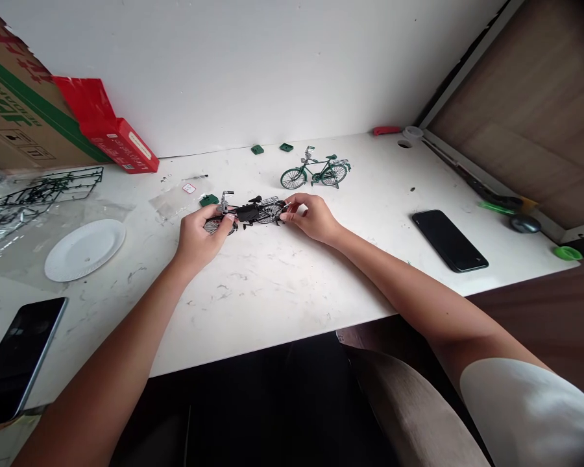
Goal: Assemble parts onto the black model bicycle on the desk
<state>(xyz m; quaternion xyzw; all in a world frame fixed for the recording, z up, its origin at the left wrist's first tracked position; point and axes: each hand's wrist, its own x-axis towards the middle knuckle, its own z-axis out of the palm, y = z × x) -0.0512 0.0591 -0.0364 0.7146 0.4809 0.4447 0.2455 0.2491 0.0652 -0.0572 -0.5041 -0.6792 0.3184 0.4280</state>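
Observation:
A small black model bicycle (248, 213) stands upright between my hands on the white table (253, 292). My left hand (200, 235) is closed on its front end, thumb and fingers around the front wheel, which they partly cover. At the other end, my right hand (311, 217) pinches the rear wheel between thumb and fingertips. A green model bicycle (316, 170) stands just behind, touched by neither hand. Beside my left fingertips lies a small green piece (208, 200).
At left are a white plate (85, 250), plastic part frames (43, 188), a phone (22, 357) and a red box (121, 146). Another phone (450, 240) lies at right. Two green pieces (257, 149) sit near the wall, and a red-handled tool (387, 130) lies in the back corner.

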